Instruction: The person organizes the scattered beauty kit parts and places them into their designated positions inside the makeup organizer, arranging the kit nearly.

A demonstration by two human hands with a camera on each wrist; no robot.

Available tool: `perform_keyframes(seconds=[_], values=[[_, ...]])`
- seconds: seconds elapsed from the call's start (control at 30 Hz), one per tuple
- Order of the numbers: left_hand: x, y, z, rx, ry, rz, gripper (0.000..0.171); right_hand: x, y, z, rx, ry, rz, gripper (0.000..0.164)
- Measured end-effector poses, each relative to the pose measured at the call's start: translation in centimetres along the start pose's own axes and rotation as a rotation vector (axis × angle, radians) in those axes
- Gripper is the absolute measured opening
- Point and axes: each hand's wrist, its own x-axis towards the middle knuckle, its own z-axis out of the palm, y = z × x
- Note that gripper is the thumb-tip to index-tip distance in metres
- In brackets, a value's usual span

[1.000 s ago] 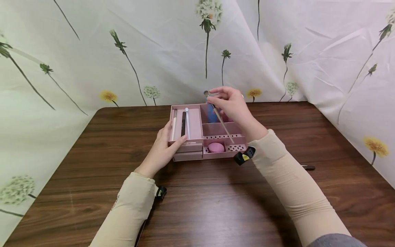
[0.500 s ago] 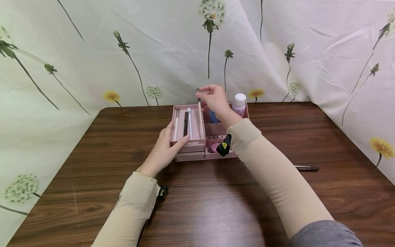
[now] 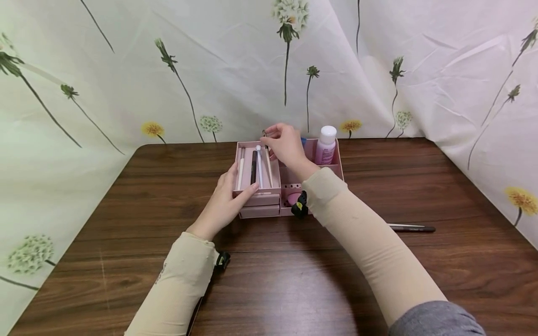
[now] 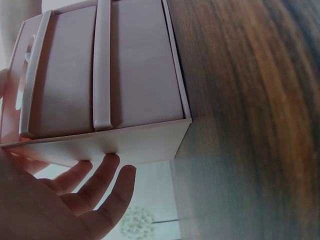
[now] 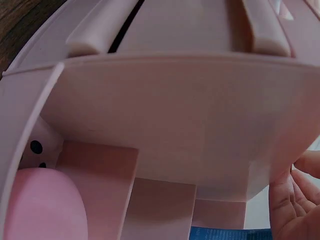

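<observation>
A pink desk organizer (image 3: 259, 212) stands at the back of the table. My left hand (image 3: 222, 200) holds its left front corner, fingers against the side wall and thumb at the front rim of the top tray. My right hand (image 3: 287, 147) pinches a slim makeup brush (image 3: 268, 167) near its bristle end. The brush's pale handle slants down into the right side of that tray. Beside it lie a light blue stick with a round end (image 3: 259, 168), a black pen-like stick (image 3: 254, 167) and a white-handled brush (image 3: 241, 169). In the right wrist view, the fingers (image 5: 282, 205) reach past the tray wall.
In the organizer's right part are a white-capped pink bottle (image 3: 326, 147), a blue item (image 5: 230, 233) mostly hidden, and a pink egg-shaped sponge (image 5: 47, 207). A dark and white stick (image 3: 414, 228) lies on the table at right. A floral cloth (image 3: 235, 70) hangs behind.
My right hand has carried the brush leftward from above the right compartments to the top tray, then lowered it there. The bottle has come into sight. My left hand stays in place.
</observation>
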Motion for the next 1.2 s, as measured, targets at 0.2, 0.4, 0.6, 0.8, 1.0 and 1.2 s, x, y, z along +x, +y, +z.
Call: perform_keyframes(seconds=[0.2, 0.4, 0.6, 0.8, 1.0, 1.2], values=[[0.1, 0.0, 0.0, -0.003, -0.004, -0.004, 0.089, -0.1, 0.0, 0.0, -0.072, -0.001, -0.003, 0.028], [0.2, 0.1, 0.0, -0.001, -0.012, -0.013, 0.091, -0.2, 0.0, -0.2, -0.097, -0.014, 0.005, 0.027], [0.3, 0.1, 0.0, -0.001, -0.017, -0.016, 0.091, -0.8, 0.2, -0.7, -0.043, -0.003, -0.033, 0.027], [0.3, 0.2, 0.0, 0.005, -0.02, -0.022, 0.092, -2.1, 0.6, -1.4, 0.075, -0.012, -0.048, 0.027], [0.3, 0.0, 0.1, 0.004, -0.016, -0.022, 0.09, -3.8, 0.7, -2.5, 0.154, -0.021, -0.106, 0.028], [0.3, -0.1, 0.1, 0.012, -0.014, -0.024, 0.09, -5.9, 0.3, -3.9, 0.224, -0.03, -0.142, 0.027]])
